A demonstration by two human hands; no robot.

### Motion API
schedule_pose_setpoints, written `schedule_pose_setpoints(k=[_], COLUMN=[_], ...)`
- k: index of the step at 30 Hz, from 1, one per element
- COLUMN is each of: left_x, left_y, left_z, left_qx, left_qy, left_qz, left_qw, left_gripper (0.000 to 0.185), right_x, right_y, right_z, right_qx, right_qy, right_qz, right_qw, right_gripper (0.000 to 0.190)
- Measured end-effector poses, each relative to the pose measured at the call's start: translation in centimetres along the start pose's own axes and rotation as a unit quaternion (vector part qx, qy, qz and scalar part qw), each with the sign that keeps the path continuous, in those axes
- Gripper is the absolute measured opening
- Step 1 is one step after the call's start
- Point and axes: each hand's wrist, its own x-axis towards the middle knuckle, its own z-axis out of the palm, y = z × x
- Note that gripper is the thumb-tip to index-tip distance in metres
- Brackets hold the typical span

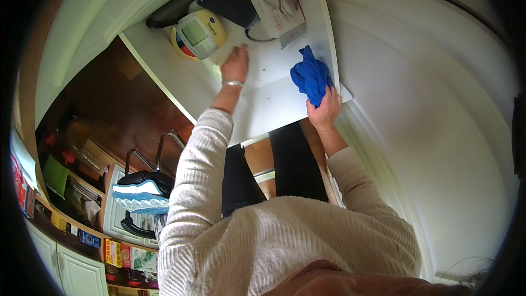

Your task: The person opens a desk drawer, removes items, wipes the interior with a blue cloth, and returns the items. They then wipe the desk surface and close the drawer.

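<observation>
My left hand [236, 62] is inside a white drawer [254, 111], low over its bottom panel. Its fingers point away from me and are partly hidden, so their grip is unclear. Just left of that hand stands a Tensoval blood pressure monitor [200, 34], yellow and white with a grey display. At the drawer's front right corner, my right hand [326, 107] grips a crumpled blue cloth [310, 75], which lies against the right side wall.
Deeper in the drawer are a dark blood pressure cuff [228, 1] with a tube, a long printed box [273, 2] and a black ridged object [174, 8]. A white panel [419, 102] borders the right. Lower left, a chair [146, 181] carries folded blue-and-white fabric [141, 197], near shelves holding packages [131, 255].
</observation>
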Motion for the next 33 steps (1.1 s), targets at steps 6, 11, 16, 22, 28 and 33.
schedule_pose_setpoints(k=[6,11,16,22,28,33], left_x=[-3.5,-1.0,3.6,4.8,5.7,5.2], left_y=[2.2,0.4,-2.3,-2.9,-5.0,-4.9], left_z=[4.5,6.6,3.4,4.2,8.2,6.6], left_qx=[-0.236,-0.322,-0.406,-0.340,-0.364,-0.358], left_qy=[-0.399,-0.239,-0.204,-0.220,-0.255,-0.280], left_qz=[-0.117,-0.189,-0.223,-0.199,-0.164,-0.111], left_qw=[0.878,0.896,0.862,0.893,0.880,0.884], left_gripper=[0.014,0.033,0.027,0.021,0.026,0.028], right_x=[1.1,3.5,5.5,4.8,-1.1,0.5], right_y=[-1.0,-1.9,-4.3,-8.7,-17.2,-16.3], right_z=[-1.0,-0.4,7.2,13.0,15.0,15.2], right_qx=[-0.012,-0.103,-0.159,-0.224,-0.052,-0.064], right_qy=[-0.032,-0.226,-0.535,-0.640,-0.587,-0.650], right_qz=[0.004,-0.006,0.008,-0.085,-0.173,-0.173], right_qw=[0.999,0.969,0.830,0.730,0.789,0.737], right_gripper=[0.051,0.050,0.049,0.033,0.035,0.031])
